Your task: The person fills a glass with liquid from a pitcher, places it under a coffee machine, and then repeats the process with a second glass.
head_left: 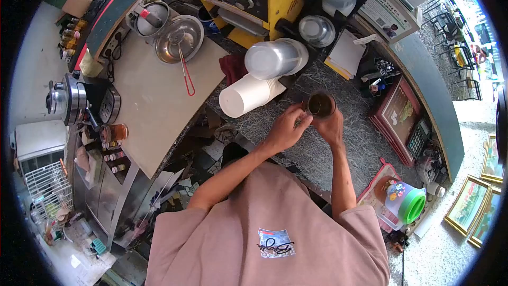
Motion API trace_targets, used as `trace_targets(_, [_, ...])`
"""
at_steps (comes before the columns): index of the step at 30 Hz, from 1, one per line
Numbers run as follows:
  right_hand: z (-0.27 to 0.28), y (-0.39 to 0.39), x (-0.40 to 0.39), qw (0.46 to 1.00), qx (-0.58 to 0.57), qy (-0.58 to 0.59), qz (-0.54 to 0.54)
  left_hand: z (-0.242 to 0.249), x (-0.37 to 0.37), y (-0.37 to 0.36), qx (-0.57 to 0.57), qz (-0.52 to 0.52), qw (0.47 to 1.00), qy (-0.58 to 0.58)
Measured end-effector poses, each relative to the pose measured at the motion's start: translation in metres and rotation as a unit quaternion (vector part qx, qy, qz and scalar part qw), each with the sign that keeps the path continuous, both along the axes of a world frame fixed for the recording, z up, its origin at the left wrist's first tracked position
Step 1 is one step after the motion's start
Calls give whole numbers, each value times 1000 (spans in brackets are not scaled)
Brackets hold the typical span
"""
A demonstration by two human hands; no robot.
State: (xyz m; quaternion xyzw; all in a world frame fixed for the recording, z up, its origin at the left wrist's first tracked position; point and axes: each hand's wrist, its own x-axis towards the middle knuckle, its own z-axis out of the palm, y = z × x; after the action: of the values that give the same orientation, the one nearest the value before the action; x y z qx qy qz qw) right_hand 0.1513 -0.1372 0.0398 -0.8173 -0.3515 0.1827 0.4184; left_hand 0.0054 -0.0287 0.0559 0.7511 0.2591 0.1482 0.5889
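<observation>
**Both hands on a cup of dark drink**

The speckled worktop [338,143] carries nearly everything here. Toward its far edge lie two stacks of cups on their sides, one white [248,95], one clear [275,58], both empty as far as I can see. Nearer the middle stands the cup [321,104], filled close to the brim with a dark liquid. The left hand [286,130] pinches at its rim, fingers pressed together; the right hand [332,127] wraps the side from below. With it that full, I'd judge a level, steady hold matters most. At the right corner a green-lidded jug [405,201] sits; its contents are unclear.
</observation>
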Motion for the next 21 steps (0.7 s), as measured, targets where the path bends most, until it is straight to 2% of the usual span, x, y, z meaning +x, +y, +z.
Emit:
trace_targets(3, [10, -7, -26, 1000, 7, -6, 21, 7, -31, -3, -50, -32, 998, 19])
trace_targets(5, [12, -11, -44, 998, 30, -43, 42, 12, -53, -4, -17, -51, 998, 10])
trace_targets(7, [15, -10, -64, 996, 2, -58, 63, 19, -76, -2, 11, -40, 999, 3])
trace_targets(9, [12, -6, -85, 997, 7, -43, 66, 30, -102, 3, -63, -53, 995, 54])
trace_targets(11, [7, -1, -106, 993, 47, -48, 96, 26, -130, 5, -55, -33, 997, 46])
trace_targets(12, [22, 8, -121, 995, 11, -32, 98, 26, -142, 6, -44, -25, 998, 38])
trace_targets(15, [25, 29, -156, 993, 20, 15, 118, 34, -179, 10, -49, 27, 998, 14])
trace_targets(21, [24, 79, -221, 979, 18, -21, 201, 38, -260, 39, -59, 95, 994, 16])
